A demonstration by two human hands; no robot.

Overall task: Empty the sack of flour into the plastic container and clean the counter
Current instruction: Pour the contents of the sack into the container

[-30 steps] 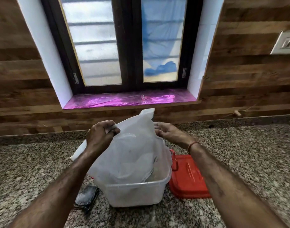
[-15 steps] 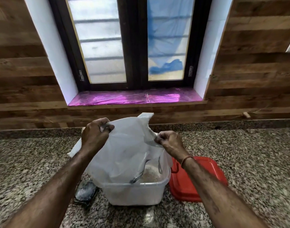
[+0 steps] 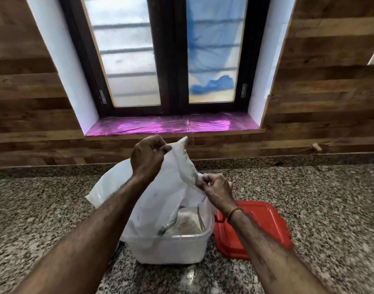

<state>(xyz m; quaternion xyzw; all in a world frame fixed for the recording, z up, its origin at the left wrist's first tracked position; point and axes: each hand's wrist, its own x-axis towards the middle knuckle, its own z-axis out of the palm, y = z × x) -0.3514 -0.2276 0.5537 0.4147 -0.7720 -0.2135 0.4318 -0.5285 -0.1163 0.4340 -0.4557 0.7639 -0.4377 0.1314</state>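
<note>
Left hand (image 3: 149, 159) is clenched on the top corner of the white flour sack (image 3: 160, 200), fingers curled round the bunched plastic. It sits higher than half a second ago, so the sack's closed end is pulled up and hangs steeper. The sack looks mostly slack and see-through, with its open end dropped inside the clear plastic container (image 3: 171, 250) on the granite counter (image 3: 319, 198). A low mound of flour (image 3: 187, 224) shows in the container, with two thin metal handles lying in it; what they belong to cannot be told. Right hand (image 3: 217, 188) has come down and in, and pinches the sack's side edge just above the container rim, thumb against fingertips. Judgement: the pour is nearly finished, this lift-and-pinch is for shaking out the last residue, and what is left in the sack looks like dust on the walls. The red lid (image 3: 264, 221) lies flat just right of the container, touching or nearly so, not yet fitted. No spilled flour is readable on the speckled stone, so wiping is not yet started.
</note>
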